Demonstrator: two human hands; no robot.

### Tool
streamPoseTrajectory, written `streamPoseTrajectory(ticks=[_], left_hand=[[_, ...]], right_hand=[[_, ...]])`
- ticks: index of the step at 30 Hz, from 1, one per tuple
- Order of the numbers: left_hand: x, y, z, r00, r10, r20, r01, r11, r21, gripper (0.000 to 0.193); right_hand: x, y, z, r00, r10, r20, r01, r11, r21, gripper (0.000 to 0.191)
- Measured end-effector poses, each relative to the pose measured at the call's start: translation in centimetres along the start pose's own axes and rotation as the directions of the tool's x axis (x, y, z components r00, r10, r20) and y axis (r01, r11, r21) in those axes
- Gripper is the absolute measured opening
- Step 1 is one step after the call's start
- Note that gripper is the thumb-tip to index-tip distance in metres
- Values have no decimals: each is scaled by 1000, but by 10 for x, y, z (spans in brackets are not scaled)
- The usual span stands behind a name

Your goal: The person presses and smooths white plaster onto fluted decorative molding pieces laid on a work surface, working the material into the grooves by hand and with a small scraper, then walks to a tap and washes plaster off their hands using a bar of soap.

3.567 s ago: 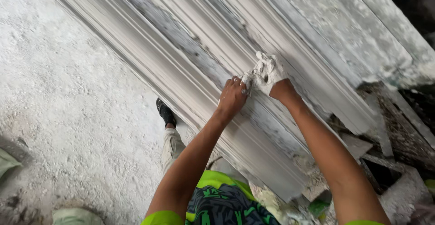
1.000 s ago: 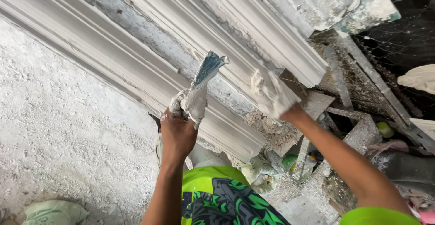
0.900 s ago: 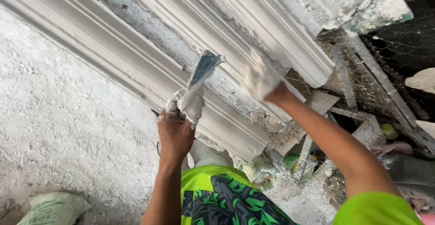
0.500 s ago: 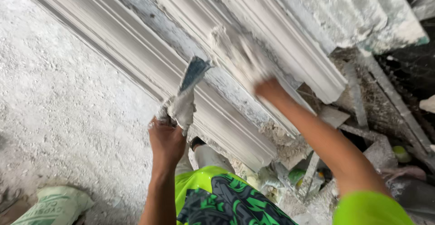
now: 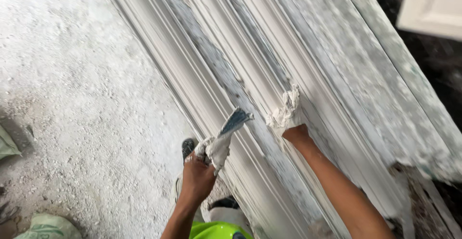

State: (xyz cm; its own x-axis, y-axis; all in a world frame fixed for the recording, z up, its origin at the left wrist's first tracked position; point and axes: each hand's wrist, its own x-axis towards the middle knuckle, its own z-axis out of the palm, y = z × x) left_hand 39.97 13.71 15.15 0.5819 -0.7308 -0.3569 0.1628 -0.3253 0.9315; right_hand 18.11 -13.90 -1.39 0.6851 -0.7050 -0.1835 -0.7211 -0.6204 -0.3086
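A long white plaster moulding (image 5: 202,75) with several parallel ridges runs diagonally from the upper left to the lower right. My left hand (image 5: 196,176) grips a putty knife (image 5: 226,135), its handle caked in plaster and its blue-grey blade pointing up over the moulding's lower ridges. My right hand (image 5: 288,116), coated in white plaster, presses on a ridge in the middle of the moulding, fingers closed around a wad of wet plaster.
A rough, dusty white floor (image 5: 72,99) spreads to the left. My shoe (image 5: 187,147) stands next to the moulding's edge. A green sack (image 5: 45,227) lies at the bottom left. Broken rubble (image 5: 423,191) sits at the lower right, a white panel (image 5: 430,5) at the top right.
The view has swung left along the moulding. My right hand slid up the ridge away from the broken end. My left hand kept the putty knife raised.
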Motion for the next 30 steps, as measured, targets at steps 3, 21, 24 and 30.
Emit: streamPoseTrajectory(ticks=[3, 21, 24, 30], left_hand=[[49, -3, -32, 999, -37, 3, 38, 997, -63, 32], [330, 31, -216, 960, -256, 115, 280, 887, -368, 41], [333, 43, -243, 955, -278, 99, 295, 883, -365, 42], [350, 61, -287, 966, -236, 108, 257, 812, -524, 45]], right_hand=[[90, -45, -5, 992, -94, -88, 92, 996, -19, 72], [579, -333, -63, 972, -139, -190, 109, 981, -158, 95], [514, -298, -53, 956, -223, -190, 176, 956, -235, 87], [382, -237, -42, 992, -93, -84, 45, 892, -450, 75]])
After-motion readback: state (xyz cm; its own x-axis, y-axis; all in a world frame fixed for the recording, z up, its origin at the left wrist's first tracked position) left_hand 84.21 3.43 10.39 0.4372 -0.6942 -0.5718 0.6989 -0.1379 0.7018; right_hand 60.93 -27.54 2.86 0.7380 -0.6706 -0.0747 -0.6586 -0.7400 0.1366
